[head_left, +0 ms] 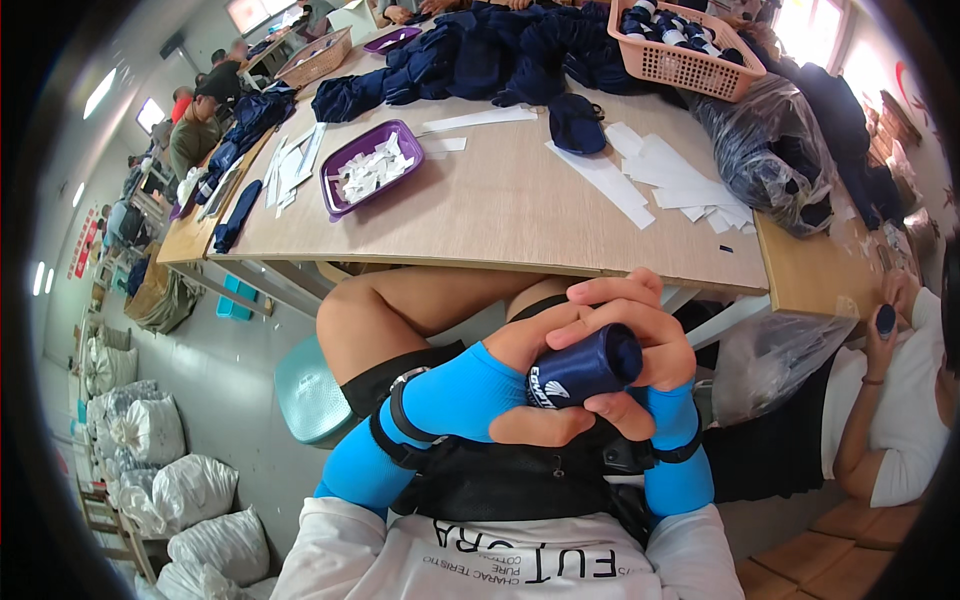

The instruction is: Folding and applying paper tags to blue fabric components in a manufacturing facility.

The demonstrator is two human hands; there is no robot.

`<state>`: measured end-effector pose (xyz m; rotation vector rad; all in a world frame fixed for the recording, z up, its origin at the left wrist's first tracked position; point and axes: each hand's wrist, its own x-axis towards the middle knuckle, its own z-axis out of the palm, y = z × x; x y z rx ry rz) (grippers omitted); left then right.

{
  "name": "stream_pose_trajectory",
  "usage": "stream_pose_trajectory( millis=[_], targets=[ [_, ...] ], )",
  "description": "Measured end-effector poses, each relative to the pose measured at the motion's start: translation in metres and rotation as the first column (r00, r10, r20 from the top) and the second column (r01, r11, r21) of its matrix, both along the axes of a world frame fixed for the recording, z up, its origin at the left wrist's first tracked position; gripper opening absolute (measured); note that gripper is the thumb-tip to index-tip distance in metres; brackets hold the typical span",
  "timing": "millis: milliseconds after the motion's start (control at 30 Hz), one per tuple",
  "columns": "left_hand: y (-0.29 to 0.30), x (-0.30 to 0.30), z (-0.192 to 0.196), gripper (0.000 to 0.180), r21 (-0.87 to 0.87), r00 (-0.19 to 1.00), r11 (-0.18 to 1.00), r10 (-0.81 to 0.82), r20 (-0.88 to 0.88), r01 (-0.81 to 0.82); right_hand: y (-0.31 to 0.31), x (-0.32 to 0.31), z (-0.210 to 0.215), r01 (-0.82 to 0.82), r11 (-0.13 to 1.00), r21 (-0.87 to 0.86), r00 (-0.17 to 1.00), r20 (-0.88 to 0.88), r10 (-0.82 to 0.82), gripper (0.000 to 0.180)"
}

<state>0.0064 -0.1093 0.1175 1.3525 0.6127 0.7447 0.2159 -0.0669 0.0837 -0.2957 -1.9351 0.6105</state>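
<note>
1. Both hands meet in the person's lap, below the near edge of the wooden table [520, 200]. Between them sits a tightly rolled navy fabric bundle [583, 368], already wound into a compact cylinder with a white printed mark showing on its side.
2. The left hand [540, 385] is curled closed around the lower, near end of the roll, thumb and fingers wrapped under it. The right hand [632, 330] is closed over the top and far end, its fingers folded across the roll.
3. Judging by its firm shape, this piece looks close to finished. A large heap of loose navy garments [480, 55] on the far side of the table is unrolled, while the pink basket [685, 62] holds rolls that appear done, so much seems left.
4. The roll's long axis runs from lower left to upper right, tilted slightly upward, with its rounded open end facing the upper right.
</note>
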Motion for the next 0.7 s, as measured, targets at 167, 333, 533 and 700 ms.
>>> stream_pose_trajectory(
  millis=[167, 333, 533, 700],
  targets=[
    [0.005, 0.013, -0.019, 0.053, 0.184, 0.988, 0.971, 0.154, 0.010, -0.153, -0.002, 0.008, 0.005, 0.108, 0.992, 0.063, 0.994, 0.029, -0.110, 0.022],
    [0.008, 0.022, -0.048, 0.062, 0.648, 0.868, 0.613, 0.469, 0.161, -0.451, -0.007, 0.003, -0.006, 0.264, 0.960, -0.097, 0.954, -0.120, -0.274, 0.031],
    [0.010, 0.027, -0.042, 0.058, 0.562, 0.881, 0.689, 0.435, 0.185, -0.458, -0.014, -0.001, -0.018, 0.102, 0.889, -0.446, 0.909, -0.321, -0.265, 0.030],
    [0.013, 0.028, -0.039, 0.058, 0.488, 0.921, 0.782, 0.346, 0.179, -0.389, -0.005, -0.005, -0.042, -0.123, 0.882, -0.455, 0.829, -0.536, -0.161, 0.040]
  ],
)
